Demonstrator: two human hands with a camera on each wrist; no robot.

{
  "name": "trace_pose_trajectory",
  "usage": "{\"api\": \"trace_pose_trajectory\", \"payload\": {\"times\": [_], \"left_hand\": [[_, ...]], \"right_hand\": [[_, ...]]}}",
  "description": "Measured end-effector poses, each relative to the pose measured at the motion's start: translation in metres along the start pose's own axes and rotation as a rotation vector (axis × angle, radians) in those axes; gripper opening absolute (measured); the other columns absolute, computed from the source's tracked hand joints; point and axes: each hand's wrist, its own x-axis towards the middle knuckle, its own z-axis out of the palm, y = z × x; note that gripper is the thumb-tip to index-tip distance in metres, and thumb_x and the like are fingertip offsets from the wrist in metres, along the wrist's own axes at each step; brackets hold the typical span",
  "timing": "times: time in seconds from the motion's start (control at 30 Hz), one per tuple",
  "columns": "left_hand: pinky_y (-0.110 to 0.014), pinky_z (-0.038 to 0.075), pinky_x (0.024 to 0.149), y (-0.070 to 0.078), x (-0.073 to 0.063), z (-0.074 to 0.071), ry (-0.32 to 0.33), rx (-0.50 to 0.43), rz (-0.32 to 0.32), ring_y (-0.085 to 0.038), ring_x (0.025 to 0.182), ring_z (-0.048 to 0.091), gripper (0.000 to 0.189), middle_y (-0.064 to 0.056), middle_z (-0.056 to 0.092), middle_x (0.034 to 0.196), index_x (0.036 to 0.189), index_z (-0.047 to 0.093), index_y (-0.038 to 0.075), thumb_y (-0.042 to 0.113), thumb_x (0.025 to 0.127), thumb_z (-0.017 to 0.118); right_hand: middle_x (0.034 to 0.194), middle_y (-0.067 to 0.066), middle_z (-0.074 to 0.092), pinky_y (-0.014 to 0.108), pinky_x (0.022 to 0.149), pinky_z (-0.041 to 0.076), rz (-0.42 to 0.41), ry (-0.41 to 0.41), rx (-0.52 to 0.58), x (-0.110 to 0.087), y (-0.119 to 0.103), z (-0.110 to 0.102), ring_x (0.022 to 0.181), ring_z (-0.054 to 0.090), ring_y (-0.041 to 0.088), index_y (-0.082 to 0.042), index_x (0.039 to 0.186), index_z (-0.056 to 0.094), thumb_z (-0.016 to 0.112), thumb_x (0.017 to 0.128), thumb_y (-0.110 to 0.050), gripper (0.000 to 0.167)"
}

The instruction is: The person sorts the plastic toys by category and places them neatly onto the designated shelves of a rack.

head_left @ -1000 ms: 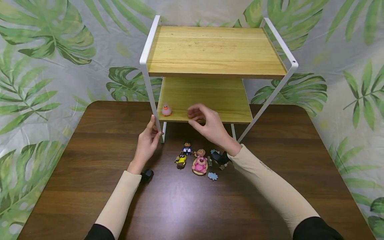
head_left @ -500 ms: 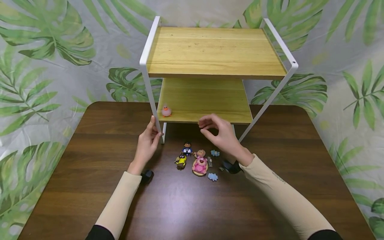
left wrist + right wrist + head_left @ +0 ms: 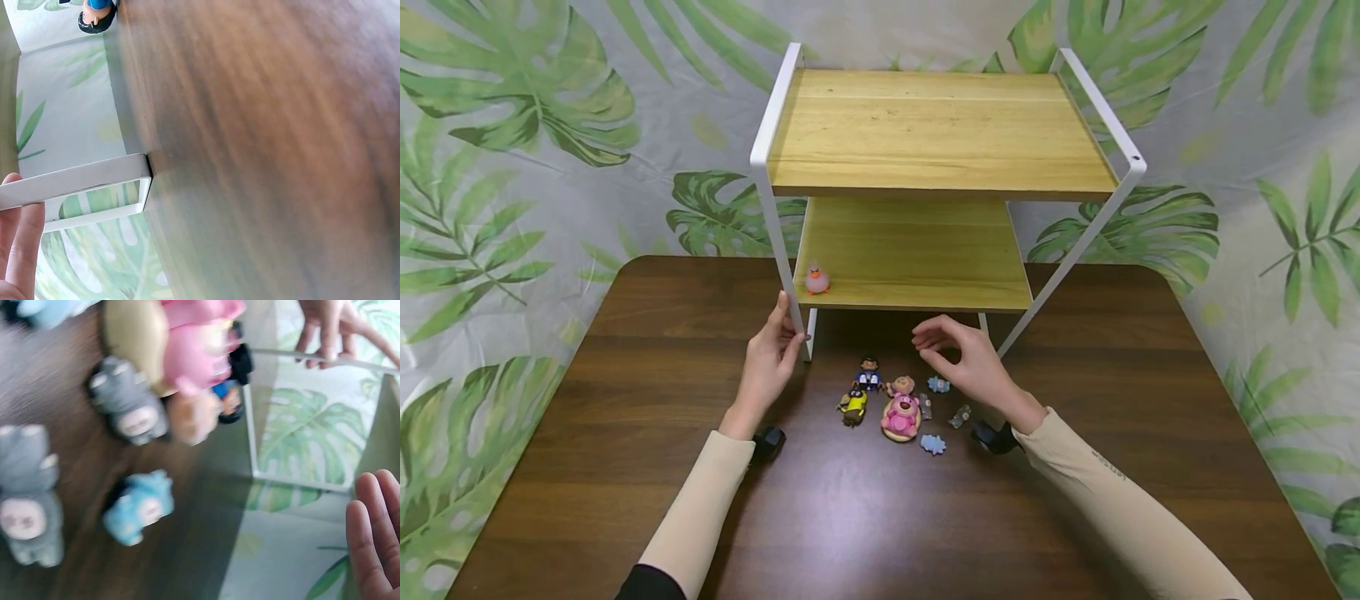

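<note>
At the front left leg [image 3: 789,275] of a white-framed shelf, my left hand [image 3: 767,354] holds the white metal between fingers and thumb. My right hand [image 3: 966,358] hovers in front of the lower board, fingers loosely bent, with nothing in it. Below it on the table lie several small toys: a pink bear figure [image 3: 901,415], a figure in a yellow top [image 3: 853,404], a dark-haired figure in blue [image 3: 869,374], two blue figures, one of them a blue figure [image 3: 140,509] near the right hand, and two grey figures, including a grey figure [image 3: 28,494]. A pink duck [image 3: 817,279] stands on the lower board's left end.
The shelf has a wooden upper board [image 3: 936,129] and a lower board [image 3: 917,250]. Its right front leg [image 3: 1067,254] slants down to the brown table [image 3: 625,467]. Behind hangs a leaf-patterned cloth [image 3: 535,100].
My right hand has drawn back from the lower board, moving right and toward me, uncovering a blue and a grey figure. The left hand stays on the leg.
</note>
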Motion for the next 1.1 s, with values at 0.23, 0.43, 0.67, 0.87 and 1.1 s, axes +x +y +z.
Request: {"api": "trace_pose_trajectory", "payload": {"times": [0.23, 0.43, 0.67, 0.87, 1.1], "left_hand": [[-0.041, 0.058, 0.065, 0.001, 0.0, 0.0, 0.003, 0.014, 0.001, -0.028, 0.073, 0.064, 0.104, -0.016, 0.056, 0.083, 0.15, 0.009, 0.05, -0.012, 0.086, 0.063], [-0.041, 0.058, 0.064, 0.001, 0.0, 0.0, 0.003, 0.01, 0.002, -0.028, 0.073, 0.064, 0.103, -0.016, 0.055, 0.083, 0.15, 0.009, 0.05, -0.012, 0.086, 0.062], [-0.041, 0.058, 0.065, 0.0, 0.0, 0.0, 0.002, 0.004, 0.0, -0.028, 0.073, 0.063, 0.106, -0.016, 0.054, 0.083, 0.15, 0.01, 0.051, -0.014, 0.084, 0.063], [-0.041, 0.058, 0.065, 0.0, 0.0, -0.001, 0.002, 0.012, 0.002, -0.028, 0.073, 0.064, 0.106, -0.016, 0.055, 0.083, 0.15, 0.009, 0.051, -0.013, 0.085, 0.064], [-0.042, 0.058, 0.065, 0.0, 0.0, 0.0, 0.004, 0.011, 0.007, -0.028, 0.073, 0.063, 0.106, -0.017, 0.054, 0.083, 0.15, 0.009, 0.051, -0.013, 0.085, 0.063]], "right_hand": [[0.1, 0.014, 0.066, 0.038, 0.077, 0.056, 0.034, -0.023, -0.031, -0.009, 0.022, 0.0, 0.087, 0.064, 0.021, 0.001, 0.11, 0.062, 0.065, 0.087, 0.003, 0.023], [0.099, 0.017, 0.066, 0.039, 0.075, 0.056, 0.086, -0.069, -0.054, -0.018, 0.032, -0.001, 0.086, 0.064, 0.021, 0.004, 0.111, 0.062, 0.066, 0.086, 0.006, 0.025], [0.102, 0.015, 0.065, 0.037, 0.077, 0.055, 0.127, -0.128, -0.055, -0.026, 0.043, 0.0, 0.089, 0.063, 0.021, 0.002, 0.113, 0.062, 0.065, 0.087, 0.003, 0.026], [0.106, 0.014, 0.065, 0.041, 0.08, 0.055, 0.161, -0.187, -0.058, -0.03, 0.047, 0.002, 0.094, 0.062, 0.025, 0.002, 0.113, 0.063, 0.065, 0.086, 0.003, 0.027], [0.106, 0.009, 0.065, 0.038, 0.08, 0.055, 0.179, -0.235, -0.12, -0.033, 0.052, 0.004, 0.094, 0.061, 0.022, -0.002, 0.111, 0.065, 0.065, 0.086, 0.0, 0.024]]}}
